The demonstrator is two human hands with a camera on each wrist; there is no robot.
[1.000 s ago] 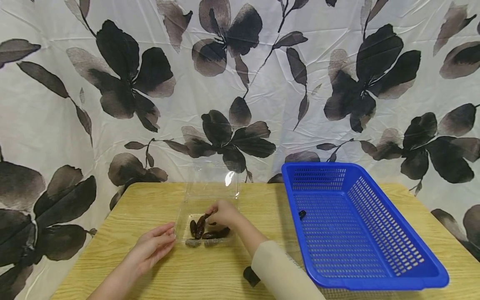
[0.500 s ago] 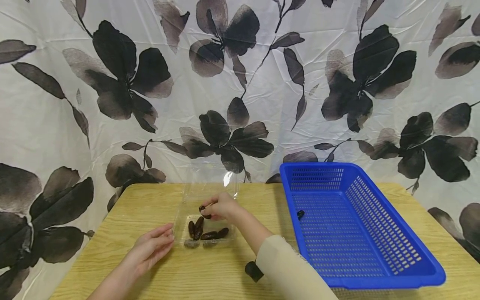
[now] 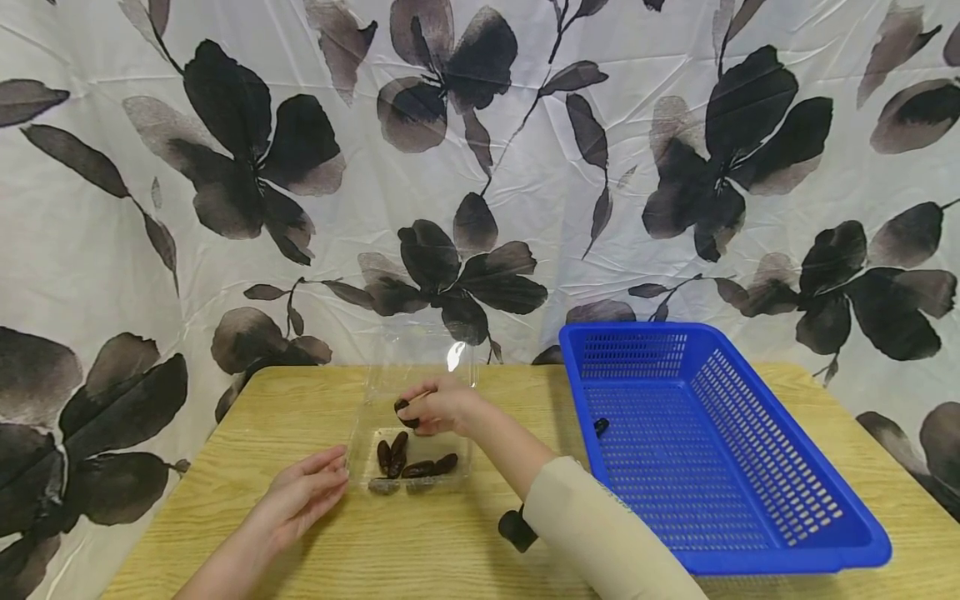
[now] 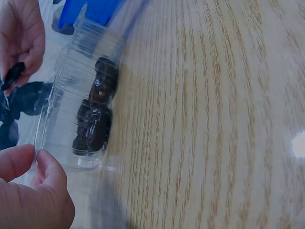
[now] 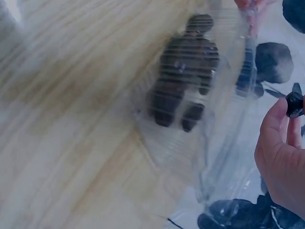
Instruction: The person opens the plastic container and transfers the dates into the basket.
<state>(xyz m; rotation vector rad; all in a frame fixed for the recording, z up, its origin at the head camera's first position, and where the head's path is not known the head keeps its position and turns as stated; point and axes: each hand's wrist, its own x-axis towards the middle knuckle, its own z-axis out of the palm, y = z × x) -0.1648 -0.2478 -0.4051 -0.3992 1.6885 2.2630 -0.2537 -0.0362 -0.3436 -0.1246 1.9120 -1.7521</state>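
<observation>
A clear plastic clamshell box [image 4: 57, 102] stands on the table, its lid [image 3: 420, 362] tipped back behind it. Several dark brown dates [image 3: 398, 454] lie in the box, mostly along its near side and left. My left hand [image 3: 303, 497] pinches the box's left rim between thumb and finger, as the left wrist view shows. Over the back part of the box, my right hand [image 3: 447, 407] holds one date [image 5: 294, 104] by its fingertips. In the left wrist view that held date [image 4: 13, 76] is raised above the rim.
A blue perforated plastic basket [image 3: 783, 562] stands at the right of the wooden table [image 3: 420, 554]. One date [image 3: 602, 427] lies inside by its left wall. A black device [image 3: 516, 530] shows at the right sleeve. Flower-patterned cloth [image 3: 562, 208] hangs behind the table.
My right hand has lifted a date up from among the others and moved slightly back with it. The left hand stays at the box's rim.
</observation>
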